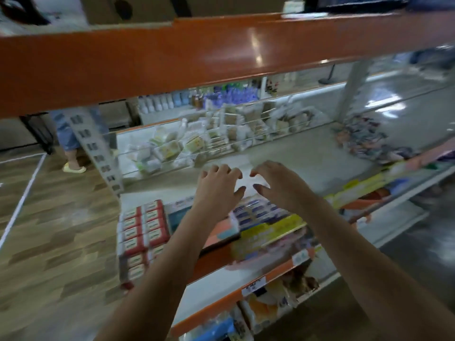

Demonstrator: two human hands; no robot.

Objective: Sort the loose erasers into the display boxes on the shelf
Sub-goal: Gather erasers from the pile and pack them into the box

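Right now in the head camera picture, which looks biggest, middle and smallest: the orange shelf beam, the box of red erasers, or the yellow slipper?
1. Orange shelf beam: spans the whole picture, though it is also nearest the camera.
2. Box of red erasers.
3. Yellow slipper: looks smallest, but it is far off on the floor, so its true size is unsure.

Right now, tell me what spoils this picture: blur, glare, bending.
Head view: motion blur smears the pile of loose packets and the yellow price strip; ceiling lights glare off the glossy orange shelf beam; wide-angle distortion bends that beam; both hands stay fairly sharp.
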